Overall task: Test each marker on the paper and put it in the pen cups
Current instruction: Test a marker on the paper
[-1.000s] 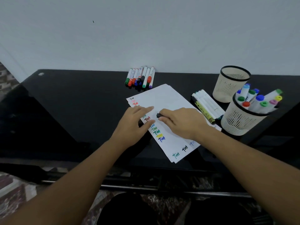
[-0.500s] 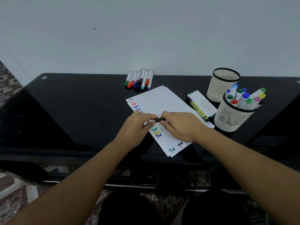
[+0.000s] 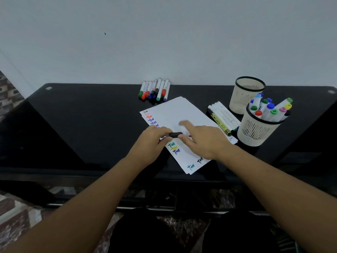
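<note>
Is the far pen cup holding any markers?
No. The far cup shows only bare mesh inside, while the near cup holds all the capped markers.

The paper (image 3: pixel 175 114) lay mid-table (image 3: pixel 82 125). A marker row (image 3: pixel 155 89) lay behind it. Right of the paper lay more markers (image 3: pixel 223 115), then two cups: the filled cup (image 3: pixel 255 131) before the other cup (image 3: pixel 244 96).

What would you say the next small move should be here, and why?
Probably carry the black marker to the near pen cup. Both the left hand and the right hand are on it over the paper, seemingly capping it, and rows of test marks already fill the sheet's edge.
</note>
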